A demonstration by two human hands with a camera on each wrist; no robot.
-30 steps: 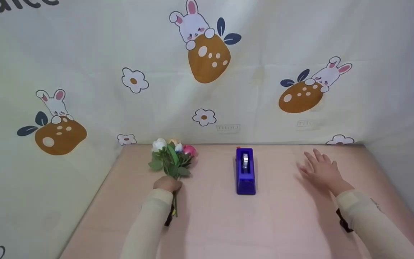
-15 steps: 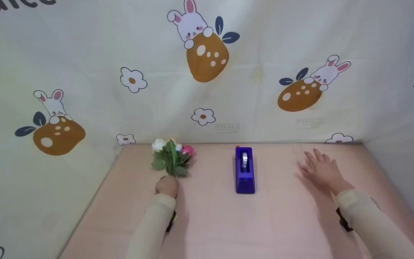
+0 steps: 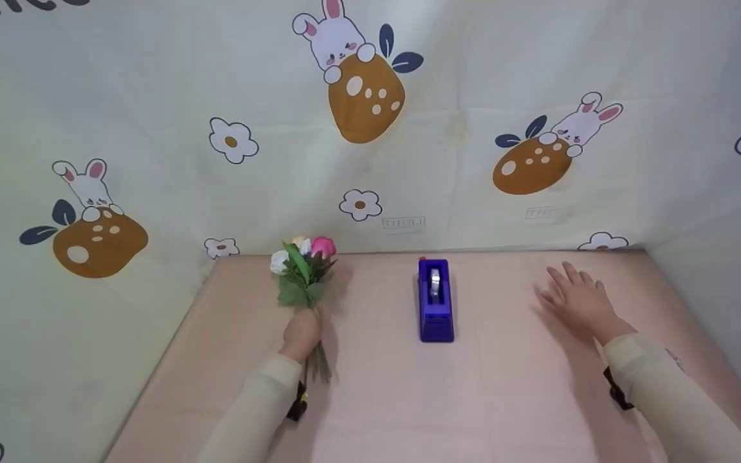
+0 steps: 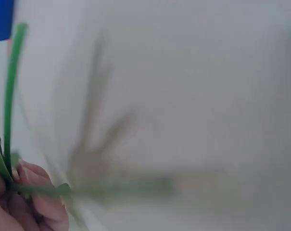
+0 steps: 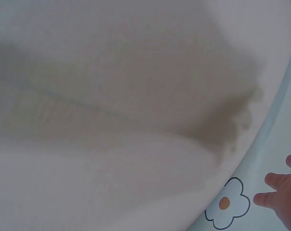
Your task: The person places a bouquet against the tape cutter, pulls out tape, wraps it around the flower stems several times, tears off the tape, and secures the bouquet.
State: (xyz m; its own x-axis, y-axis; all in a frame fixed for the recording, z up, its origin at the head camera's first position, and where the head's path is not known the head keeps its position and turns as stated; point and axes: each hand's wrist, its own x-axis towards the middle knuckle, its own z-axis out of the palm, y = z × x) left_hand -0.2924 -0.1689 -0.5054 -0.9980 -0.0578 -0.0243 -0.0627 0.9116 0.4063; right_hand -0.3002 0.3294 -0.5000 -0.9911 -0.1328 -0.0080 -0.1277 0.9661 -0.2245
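Note:
My left hand [image 3: 303,333] grips the stems of a small bunch of artificial flowers [image 3: 303,273] with white, pink and peach blooms and green leaves. The blooms point toward the back wall, and the stem ends come out below the fist. In the left wrist view, green stems [image 4: 10,96] rise from between my curled fingers [image 4: 44,192]. To the right of the bunch stands a blue tape dispenser [image 3: 436,301] with a roll of tape in it, touched by neither hand. My right hand [image 3: 581,305] is at the right with its fingers spread, holding nothing.
A pale pink cloth covers the table [image 3: 396,399]. Behind it and at both sides hangs a white curtain [image 3: 448,161] printed with rabbits, fruit and flowers. The table's back edge runs just beyond the dispenser and the blooms.
My left hand has turned while holding the bunch, so the blooms tilt slightly left and the stem ends show again below the fist. The right hand stays where it was.

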